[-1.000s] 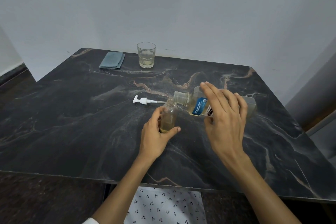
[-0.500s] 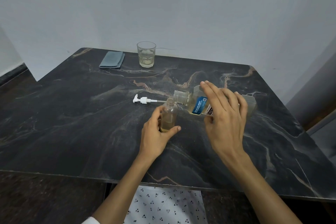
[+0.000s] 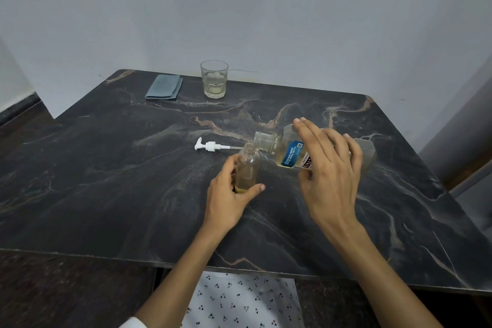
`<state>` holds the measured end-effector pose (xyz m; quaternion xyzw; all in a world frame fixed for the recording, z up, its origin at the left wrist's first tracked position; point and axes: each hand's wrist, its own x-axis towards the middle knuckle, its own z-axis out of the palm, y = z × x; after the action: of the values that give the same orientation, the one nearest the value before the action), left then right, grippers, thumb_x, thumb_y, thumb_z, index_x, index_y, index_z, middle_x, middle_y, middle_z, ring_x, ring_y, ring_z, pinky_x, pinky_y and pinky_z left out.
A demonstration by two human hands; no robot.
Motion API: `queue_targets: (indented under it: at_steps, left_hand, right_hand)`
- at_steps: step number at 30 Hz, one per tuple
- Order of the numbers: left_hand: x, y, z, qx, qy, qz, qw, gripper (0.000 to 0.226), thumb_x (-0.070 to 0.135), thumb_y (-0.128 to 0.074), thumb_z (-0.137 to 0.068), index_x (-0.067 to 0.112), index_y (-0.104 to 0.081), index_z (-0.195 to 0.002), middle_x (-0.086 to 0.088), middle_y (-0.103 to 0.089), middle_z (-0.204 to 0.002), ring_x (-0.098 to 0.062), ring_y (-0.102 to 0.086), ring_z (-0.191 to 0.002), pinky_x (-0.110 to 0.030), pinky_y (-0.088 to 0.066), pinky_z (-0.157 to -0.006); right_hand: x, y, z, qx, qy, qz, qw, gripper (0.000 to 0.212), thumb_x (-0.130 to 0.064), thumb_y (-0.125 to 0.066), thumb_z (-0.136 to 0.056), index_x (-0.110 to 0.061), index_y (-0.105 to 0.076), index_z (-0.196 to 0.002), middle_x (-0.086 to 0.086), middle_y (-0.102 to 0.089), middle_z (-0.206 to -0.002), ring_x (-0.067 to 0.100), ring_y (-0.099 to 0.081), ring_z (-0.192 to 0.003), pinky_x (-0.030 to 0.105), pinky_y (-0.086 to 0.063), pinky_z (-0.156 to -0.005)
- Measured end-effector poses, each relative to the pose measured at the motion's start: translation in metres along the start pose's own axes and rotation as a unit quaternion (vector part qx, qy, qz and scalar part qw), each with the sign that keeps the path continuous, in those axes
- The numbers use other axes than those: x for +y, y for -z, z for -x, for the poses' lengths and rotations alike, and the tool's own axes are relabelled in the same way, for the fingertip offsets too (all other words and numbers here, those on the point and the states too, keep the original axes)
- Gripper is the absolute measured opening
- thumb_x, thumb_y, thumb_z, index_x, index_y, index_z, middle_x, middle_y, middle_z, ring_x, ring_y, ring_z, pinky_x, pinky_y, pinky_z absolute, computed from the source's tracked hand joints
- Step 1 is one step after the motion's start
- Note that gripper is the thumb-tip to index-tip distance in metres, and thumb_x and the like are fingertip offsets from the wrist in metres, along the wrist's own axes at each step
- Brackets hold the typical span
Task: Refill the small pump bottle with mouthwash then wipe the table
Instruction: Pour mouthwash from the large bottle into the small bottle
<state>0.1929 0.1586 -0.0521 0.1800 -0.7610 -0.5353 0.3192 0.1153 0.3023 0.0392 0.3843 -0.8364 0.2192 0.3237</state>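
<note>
Left hand (image 3: 229, 194) wrapped round the base of the small bottle (image 3: 247, 168), pinning it upright on the worktop (image 3: 106, 194), and the right hand (image 3: 330, 168) clamped over the big mouthwash bottle (image 3: 287, 153), tipped nearly flat with its open neck just beside and slightly above the small bottle's mouth. This is the pour, right in the thick of it, I'd say: only a shallow band of yellow liquid sits at the bottom of the small bottle (whether a stream is running now, I can't tell). Next it calls for a steady tilt with the neck lined up over that narrow opening, then setting the big bottle down and screwing on the pump (image 3: 210, 146), which lies on the worktop just behind. Further back, the folded grey cloth (image 3: 164, 87) waits beside a glass (image 3: 214, 78) for the wipe. Against a second ago, barely a change: same grips, the big bottle's neck much where it was.
</note>
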Motion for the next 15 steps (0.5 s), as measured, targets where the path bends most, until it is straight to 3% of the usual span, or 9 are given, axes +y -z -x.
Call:
queue_targets:
  at_steps: [15]
  left_hand:
    - [-0.0004,-0.0005,-0.0004,-0.003,0.008,0.004,1.000,0.059,0.028,-0.083,-0.067,0.041,-0.049,-0.114,0.030,-0.061,-0.102,0.002,-0.062,-0.100,-0.037,-0.055,-0.090]
  right_hand:
    - [-0.0005,0.0003,0.0002,-0.005,-0.004,0.000,1.000,0.088,0.019,-0.071,-0.057,-0.015,-0.050,-0.136,0.000,-0.056,-0.133,0.018,-0.041,-0.115,0.036,-0.022,-0.104]
